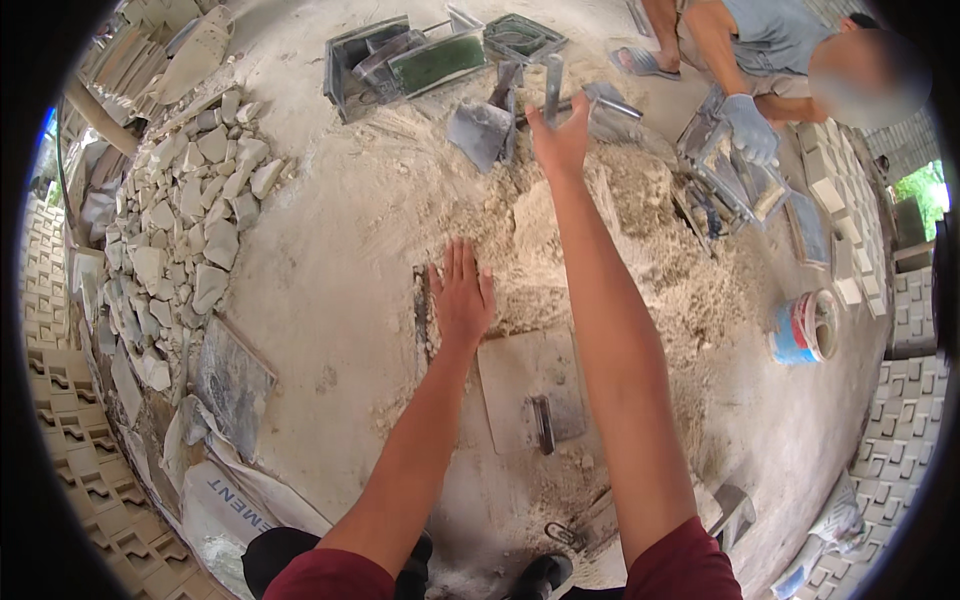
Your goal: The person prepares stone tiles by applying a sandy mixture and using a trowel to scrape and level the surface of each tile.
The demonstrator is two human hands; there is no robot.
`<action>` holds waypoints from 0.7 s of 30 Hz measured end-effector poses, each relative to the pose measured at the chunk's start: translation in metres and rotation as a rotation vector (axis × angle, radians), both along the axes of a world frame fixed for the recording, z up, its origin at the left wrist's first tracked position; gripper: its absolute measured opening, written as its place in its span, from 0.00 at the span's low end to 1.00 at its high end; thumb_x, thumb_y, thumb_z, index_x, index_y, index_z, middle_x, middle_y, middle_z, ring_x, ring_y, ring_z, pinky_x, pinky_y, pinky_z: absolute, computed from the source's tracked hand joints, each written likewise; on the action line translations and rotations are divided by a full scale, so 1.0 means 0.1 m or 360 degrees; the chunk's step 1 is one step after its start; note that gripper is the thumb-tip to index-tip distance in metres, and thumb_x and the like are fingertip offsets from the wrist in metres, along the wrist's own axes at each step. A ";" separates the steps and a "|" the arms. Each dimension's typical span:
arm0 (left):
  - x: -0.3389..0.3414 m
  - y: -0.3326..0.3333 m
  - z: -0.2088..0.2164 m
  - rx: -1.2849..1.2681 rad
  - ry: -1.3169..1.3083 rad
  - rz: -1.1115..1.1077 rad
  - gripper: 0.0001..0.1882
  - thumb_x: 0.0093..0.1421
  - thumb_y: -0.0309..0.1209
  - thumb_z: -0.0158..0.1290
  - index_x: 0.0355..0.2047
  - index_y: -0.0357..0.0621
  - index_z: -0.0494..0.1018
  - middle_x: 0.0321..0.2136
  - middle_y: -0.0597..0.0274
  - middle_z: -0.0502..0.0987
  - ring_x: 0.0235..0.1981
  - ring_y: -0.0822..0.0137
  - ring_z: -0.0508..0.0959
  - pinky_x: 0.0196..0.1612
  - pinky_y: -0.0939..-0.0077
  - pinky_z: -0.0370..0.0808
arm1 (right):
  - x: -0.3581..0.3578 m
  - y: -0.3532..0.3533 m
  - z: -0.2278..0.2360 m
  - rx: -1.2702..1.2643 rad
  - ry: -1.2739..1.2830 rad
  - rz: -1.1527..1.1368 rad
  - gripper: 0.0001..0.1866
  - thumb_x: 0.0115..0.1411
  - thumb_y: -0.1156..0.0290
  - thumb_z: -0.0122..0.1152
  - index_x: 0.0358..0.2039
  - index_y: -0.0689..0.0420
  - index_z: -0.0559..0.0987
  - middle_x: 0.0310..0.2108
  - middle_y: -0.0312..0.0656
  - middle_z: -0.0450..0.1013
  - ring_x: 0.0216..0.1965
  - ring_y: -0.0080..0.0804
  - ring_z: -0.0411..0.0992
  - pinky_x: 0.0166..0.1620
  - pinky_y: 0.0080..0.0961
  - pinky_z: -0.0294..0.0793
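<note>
My left hand point(462, 300) lies flat with its fingers stretched forward, on powdery material beside a dark narrow edge point(421, 310). Farther out, my right hand point(561, 145) is closed around the near end of a grey flat bar point(553, 85), which sticks up between thumb and fingers; its lower end is hidden. A heap of pale sandy mix point(625, 200) spreads beneath and beside my right forearm. Close to my left wrist rests a flat dusty plate point(510, 375) with a dark handle point(543, 425). A grey metal scoop-like piece point(480, 135) sits left of my right hand.
At upper right a co-worker's gloved hand point(752, 130) works over a metal mould point(725, 165). Green-lined metal moulds point(435, 65) stand at the back. Broken slabs point(190, 200) pile up on the left. A paint-stained bucket point(803, 328) and stacked pale blocks point(850, 220) are at right.
</note>
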State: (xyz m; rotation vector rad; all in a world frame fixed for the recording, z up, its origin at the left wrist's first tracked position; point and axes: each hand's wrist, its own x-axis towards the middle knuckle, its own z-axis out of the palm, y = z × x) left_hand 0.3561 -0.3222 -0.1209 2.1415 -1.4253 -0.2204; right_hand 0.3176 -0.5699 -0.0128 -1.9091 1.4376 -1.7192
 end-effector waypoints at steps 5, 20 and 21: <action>0.10 0.03 -0.03 -0.0005 -0.0054 0.0057 0.30 0.70 0.45 0.26 0.66 0.41 0.51 0.66 0.52 0.54 0.69 0.55 0.50 0.69 0.49 0.38 | 0.20 -0.08 0.15 0.0727 -0.0054 0.0379 0.24 0.56 0.52 0.64 0.39 0.62 0.76 0.37 0.49 0.75 0.38 0.41 0.74 0.42 0.38 0.71; 0.07 0.35 -0.05 -0.0078 0.0337 -0.0078 0.31 0.70 0.50 0.27 0.66 0.45 0.54 0.67 0.56 0.52 0.70 0.57 0.46 0.68 0.48 0.34 | -0.85 1.91 1.49 0.0612 -0.1234 0.0779 0.19 0.64 0.64 0.57 0.18 0.53 0.64 0.15 0.32 0.59 0.17 0.20 0.57 0.23 0.21 0.56; -0.09 0.42 0.05 -0.0051 0.0480 -0.0045 0.31 0.70 0.50 0.27 0.64 0.45 0.57 0.67 0.55 0.53 0.69 0.55 0.47 0.68 0.46 0.34 | -1.06 2.09 1.60 0.0718 -0.1319 0.0771 0.19 0.64 0.63 0.58 0.19 0.54 0.65 0.15 0.32 0.59 0.17 0.20 0.57 0.21 0.21 0.56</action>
